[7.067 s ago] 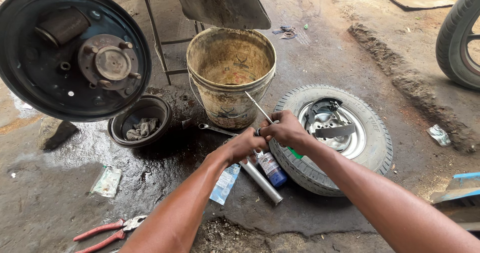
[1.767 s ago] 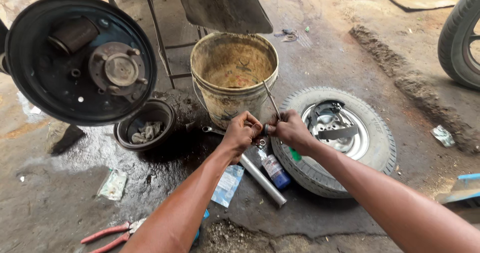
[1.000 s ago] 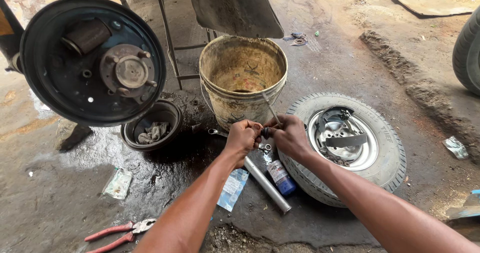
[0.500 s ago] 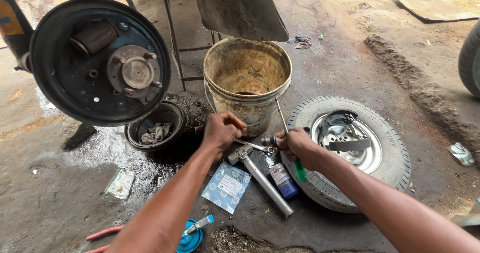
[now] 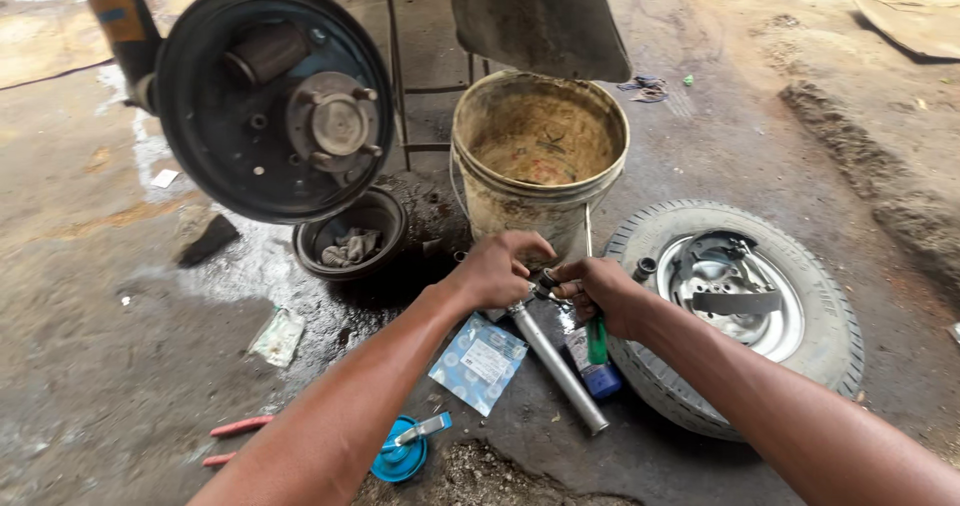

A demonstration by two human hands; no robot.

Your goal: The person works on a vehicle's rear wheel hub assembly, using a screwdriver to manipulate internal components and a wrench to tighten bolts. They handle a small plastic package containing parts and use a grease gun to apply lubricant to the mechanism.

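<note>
Both hands meet just in front of the dirty bucket: the left hand has its fingers curled around the metal tube's top end. The right hand pinches a small dark part against that end, a green-handled tool tucked in its fingers.

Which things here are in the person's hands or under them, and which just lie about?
In hand:
left hand and right hand, meeting on a small dark part
green-handled tool, in the right hand
metal tube, below the hands

Lying about:
bucket
wheel
blue packet
red-handled pliers
</note>
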